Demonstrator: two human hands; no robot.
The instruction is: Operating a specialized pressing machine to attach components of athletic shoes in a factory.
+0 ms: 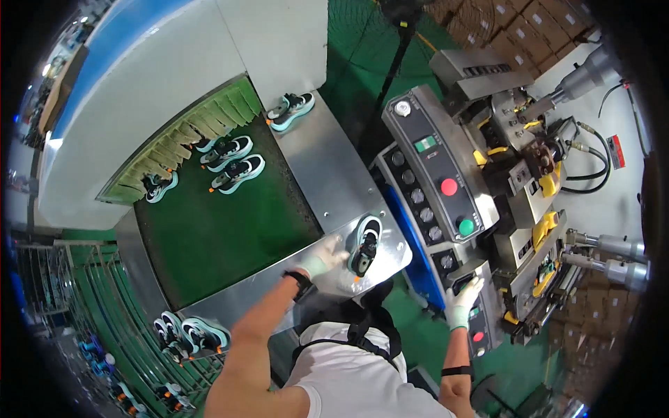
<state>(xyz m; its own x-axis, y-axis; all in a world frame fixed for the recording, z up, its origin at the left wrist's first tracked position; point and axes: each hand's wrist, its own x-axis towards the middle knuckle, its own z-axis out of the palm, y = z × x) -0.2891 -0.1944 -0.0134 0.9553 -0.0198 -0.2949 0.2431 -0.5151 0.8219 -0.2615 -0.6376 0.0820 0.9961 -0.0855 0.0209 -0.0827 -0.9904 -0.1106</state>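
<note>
My left hand, in a pale glove, reaches over the metal ledge with fingers stretched out and nothing in them. Just to its right a black and mint sneaker with an orange tab stands on the ledge's rounded corner, a small gap apart from the fingertips. My right hand, gloved too, lies with extended fingers on the lower control panel of the machine, beside a dark recess. Whether its fingertips press anything is hard to make out.
Several similar sneakers sit on the green conveyor belt by a fringed curtain. Another sneaker stands on the far ledge; more shoes are at the near left. The pressing machine with buttons and hoses fills the right.
</note>
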